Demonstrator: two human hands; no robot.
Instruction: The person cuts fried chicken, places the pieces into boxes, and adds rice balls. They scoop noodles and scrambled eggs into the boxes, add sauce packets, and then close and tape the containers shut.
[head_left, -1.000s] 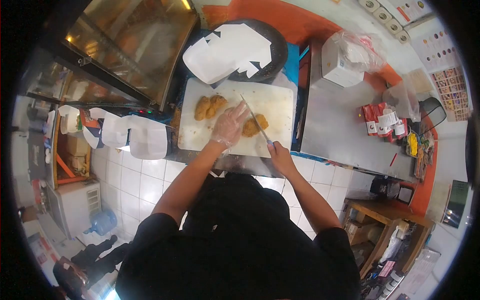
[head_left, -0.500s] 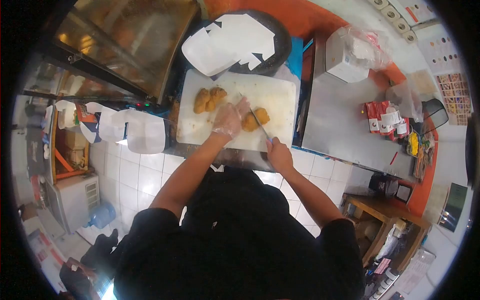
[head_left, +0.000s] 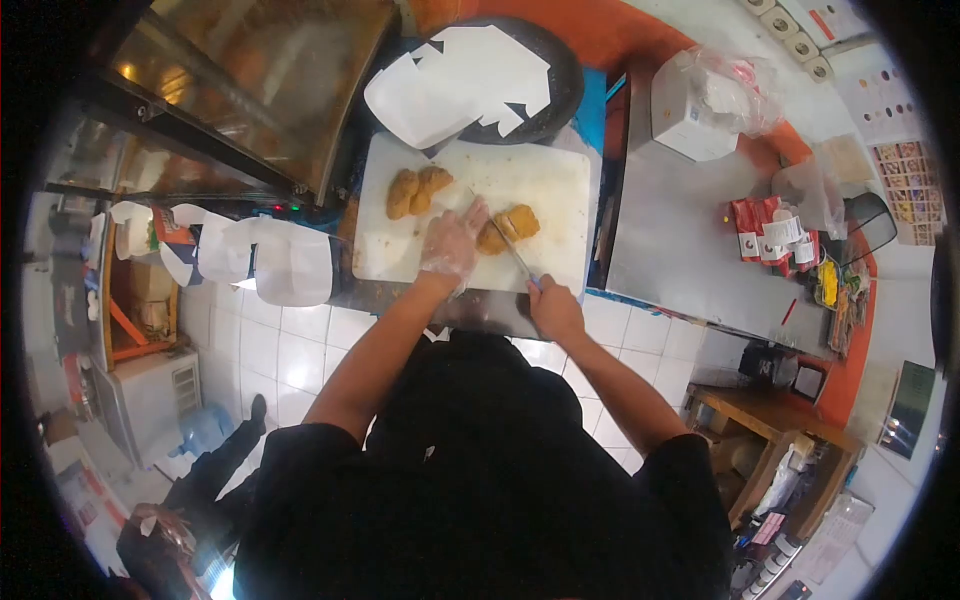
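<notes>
On the white cutting board (head_left: 400, 262) lies a piece of golden-brown fried food, possibly chicken (head_left: 519, 220), with a cut through it. My right hand (head_left: 556, 309) is closed round the handle of a knife (head_left: 513, 247), whose blade lies across that piece. Close by its left side is my left hand (head_left: 452, 243) in a clear plastic glove, fingers stretched out; whether they touch the piece is hard to see. Further left on the board sit more fried pieces (head_left: 418, 190).
White paper boxes (head_left: 425, 100) rest on a dark round surface behind the board. More paper boxes (head_left: 291, 268) stand at left by a glass cabinet (head_left: 250, 90). A metal counter (head_left: 680, 240) at right holds red packets (head_left: 765, 232). Another person's leg (head_left: 225, 455) shows at lower left.
The knife has shifted slightly left and down with my right hand, and the fried piece shows a clearer cut. My left hand has moved slightly left. The other person's leg has stretched forward.
</notes>
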